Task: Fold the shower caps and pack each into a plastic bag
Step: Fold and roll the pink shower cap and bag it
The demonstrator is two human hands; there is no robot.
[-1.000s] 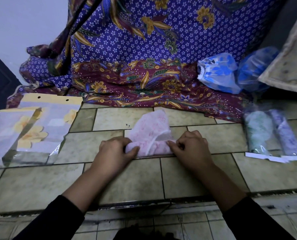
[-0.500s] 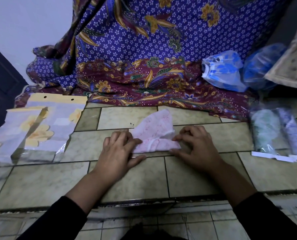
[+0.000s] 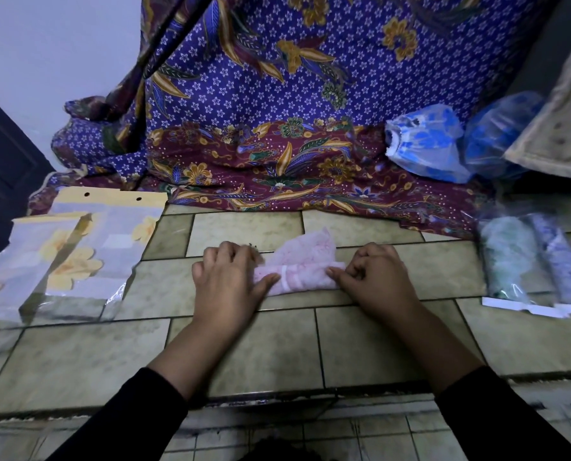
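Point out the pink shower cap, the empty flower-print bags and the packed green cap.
pink shower cap point(image 3: 310, 252), head view: its raised upper flap.
empty flower-print bags point(image 3: 74, 262), head view: a yellow flower print.
packed green cap point(image 3: 507, 261), head view: middle of the green roll.

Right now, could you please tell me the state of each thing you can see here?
pink shower cap, partly folded, lying on the tiles.
left hand, pressing the cap's left end.
right hand, pinching the cap's right end.
packed bags, each holding a rolled cap, side by side.
flowered plastic bags, empty, lying flat.
blue shower caps, unfolded, on the patterned cloth.
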